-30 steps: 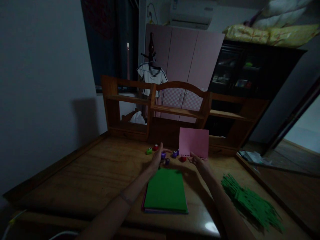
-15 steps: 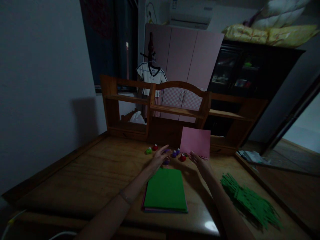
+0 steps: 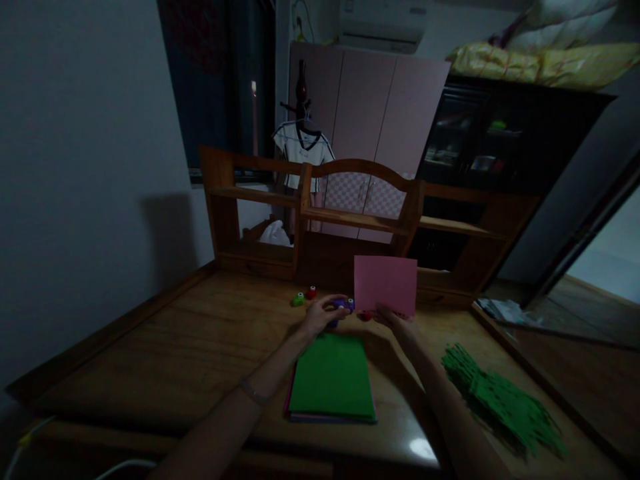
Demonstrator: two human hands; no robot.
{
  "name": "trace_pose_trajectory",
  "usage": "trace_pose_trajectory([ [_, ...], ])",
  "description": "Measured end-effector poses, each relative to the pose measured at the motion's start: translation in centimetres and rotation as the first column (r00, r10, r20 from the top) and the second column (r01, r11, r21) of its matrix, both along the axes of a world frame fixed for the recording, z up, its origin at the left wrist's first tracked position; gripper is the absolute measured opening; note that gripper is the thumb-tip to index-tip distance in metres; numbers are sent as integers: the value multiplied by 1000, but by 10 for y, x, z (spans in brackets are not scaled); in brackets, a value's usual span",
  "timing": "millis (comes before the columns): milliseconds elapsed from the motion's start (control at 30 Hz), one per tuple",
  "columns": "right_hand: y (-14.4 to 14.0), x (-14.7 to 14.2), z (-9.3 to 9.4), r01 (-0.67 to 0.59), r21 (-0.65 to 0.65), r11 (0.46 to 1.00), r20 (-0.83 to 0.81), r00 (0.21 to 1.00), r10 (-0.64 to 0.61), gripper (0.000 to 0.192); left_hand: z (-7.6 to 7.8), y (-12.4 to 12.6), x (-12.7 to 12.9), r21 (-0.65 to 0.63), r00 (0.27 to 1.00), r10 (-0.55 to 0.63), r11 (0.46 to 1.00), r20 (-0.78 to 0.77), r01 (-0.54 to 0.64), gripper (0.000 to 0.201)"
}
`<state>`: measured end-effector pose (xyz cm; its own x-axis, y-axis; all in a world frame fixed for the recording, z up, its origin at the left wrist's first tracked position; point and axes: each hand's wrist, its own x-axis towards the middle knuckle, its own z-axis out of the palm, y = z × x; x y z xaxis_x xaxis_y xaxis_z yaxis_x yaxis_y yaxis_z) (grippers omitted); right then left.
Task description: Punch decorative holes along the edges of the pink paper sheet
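Nothing to read here: the light is low, and no lettering, label, brand or number shows on the pink sheet [image 3: 385, 285], the green stack [image 3: 332, 376] or the small punches [image 3: 342, 304]. A mark sits on the air conditioner [image 3: 383, 25] up high, too small to make out.
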<state>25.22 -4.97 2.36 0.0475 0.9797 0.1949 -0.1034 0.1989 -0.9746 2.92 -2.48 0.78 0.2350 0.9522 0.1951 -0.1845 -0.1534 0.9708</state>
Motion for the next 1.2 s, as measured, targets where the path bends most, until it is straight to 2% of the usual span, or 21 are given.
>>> trace_pose_trajectory([
  [167,-5,-2,7,-28,-20,999,79,996,30,36,-4,1,3,-77,999,-18,997,-29,16,55],
  [600,-16,-7,15,-82,-31,996,70,994,84,35,-10,3,6,109,997,-52,992,-59,58,50],
  [767,-9,-5,7,-65,-28,997,74,995,67,34,-11,4,7,121,994,-53,991,-91,64,51],
  [967,2,-3,-7,-33,-71,997,40,999,36,41,-14,7,9,72,998,-46,996,-44,49,49],
  [1200,-9,-10,5,-93,-83,992,147,984,104,31,-6,-1,7,34,993,-91,995,-70,94,44],
])
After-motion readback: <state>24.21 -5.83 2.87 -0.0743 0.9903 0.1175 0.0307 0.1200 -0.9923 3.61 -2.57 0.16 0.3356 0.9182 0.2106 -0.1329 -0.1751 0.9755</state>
